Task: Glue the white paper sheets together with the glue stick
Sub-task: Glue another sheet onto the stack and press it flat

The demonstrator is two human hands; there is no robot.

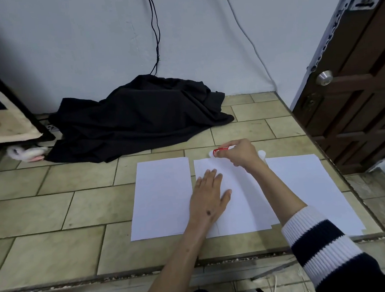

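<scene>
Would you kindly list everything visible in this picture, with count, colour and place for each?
white paper sheets: one single sheet at left, a middle sheet or pile, a pile at right; white; flat on the floor
red-and-white glue stick: one; at the middle sheet's far edge
crumpled black cloth: one; black; on the floor by the wall
beige tiled floor: one; beige
dark wooden door: one; brown, silver knob; far right
black cable: one, possibly doubled; black; hanging down the wall
white cable: one; white; along the wall
left hand: one; flat on the middle sheet
right hand: one; grips the glue stick
</scene>
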